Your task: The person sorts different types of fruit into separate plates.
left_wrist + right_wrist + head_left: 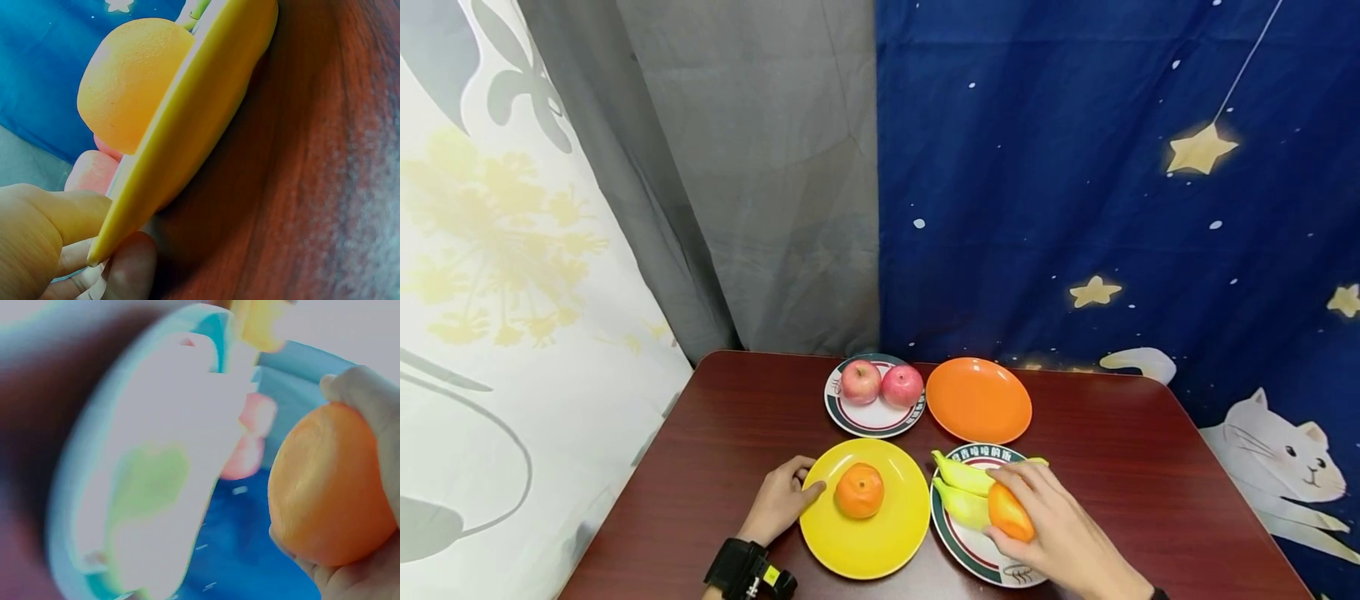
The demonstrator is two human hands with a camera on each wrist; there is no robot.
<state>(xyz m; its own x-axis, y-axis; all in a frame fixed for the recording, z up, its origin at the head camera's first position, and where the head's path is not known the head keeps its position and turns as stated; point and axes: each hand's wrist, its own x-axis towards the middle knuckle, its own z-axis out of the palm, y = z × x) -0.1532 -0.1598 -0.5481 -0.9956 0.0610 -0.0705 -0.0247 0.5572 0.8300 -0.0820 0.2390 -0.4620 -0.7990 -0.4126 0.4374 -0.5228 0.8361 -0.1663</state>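
My left hand (782,500) pinches the left rim of a yellow plate (867,557), thumb over the edge and fingers beneath in the left wrist view. A whole orange (859,492) sits on this plate. In my right hand (1063,529) is another orange (1009,512), with fingers and thumb curled round it in the right wrist view (331,487). That hand is over a white plate (958,546) with a dark green patterned rim. Yellow-green bananas (964,507) lie on the white plate, partly hidden by the right hand and the held orange.
Behind the yellow plate stands a second patterned plate (868,423) with two pinkish-red apples (860,382). An orange plate (979,400) is to its right. All rest on a dark reddish wooden table (730,417), with grey and blue curtains (1000,208) along its back edge.
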